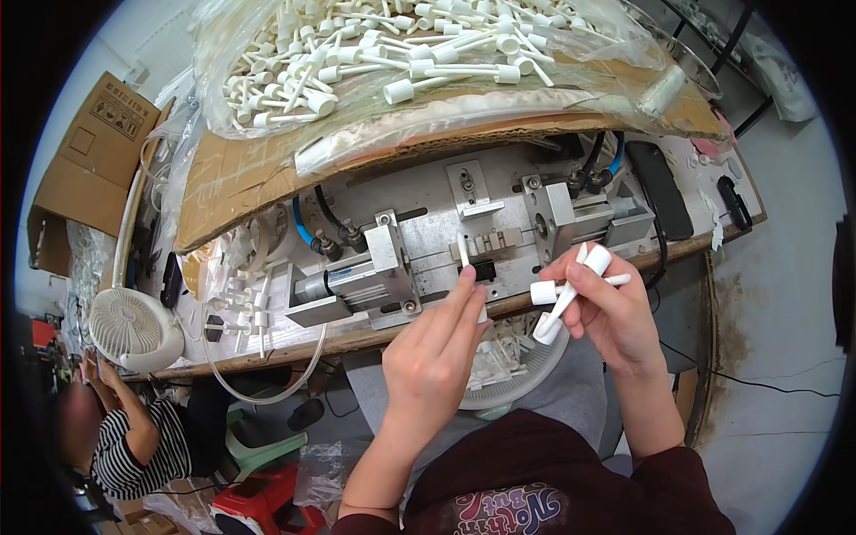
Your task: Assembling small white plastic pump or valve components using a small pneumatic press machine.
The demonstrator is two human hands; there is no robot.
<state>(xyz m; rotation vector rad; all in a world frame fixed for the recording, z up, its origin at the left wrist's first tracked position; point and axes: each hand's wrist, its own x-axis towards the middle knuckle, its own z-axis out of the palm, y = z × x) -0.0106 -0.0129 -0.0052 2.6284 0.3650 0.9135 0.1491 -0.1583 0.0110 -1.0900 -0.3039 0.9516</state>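
Note:
My right hand [611, 312] is closed around several white caps with stems [571, 294], which point in different directions. It is to the right of the metal fixture, above the bench's front edge. My left hand [432, 357] has its fingers stretched forward, the tips at the lower end of a white stem [463, 249] standing in the small metal holder [490, 241]. A bit of something white [482, 315] shows beside its fingers; I cannot make out what it is. The left thumb is hidden. Two metal air cylinders [357, 276] [588, 214] flank the holder.
A heap of white stemmed caps [374, 53] lies in plastic on cardboard [241, 183] above the fixture. A basket [535, 374] of white pieces is on my lap. A white fan [135, 328] stands left, a black phone [660, 190] right. Another person [143, 437] sits at lower left.

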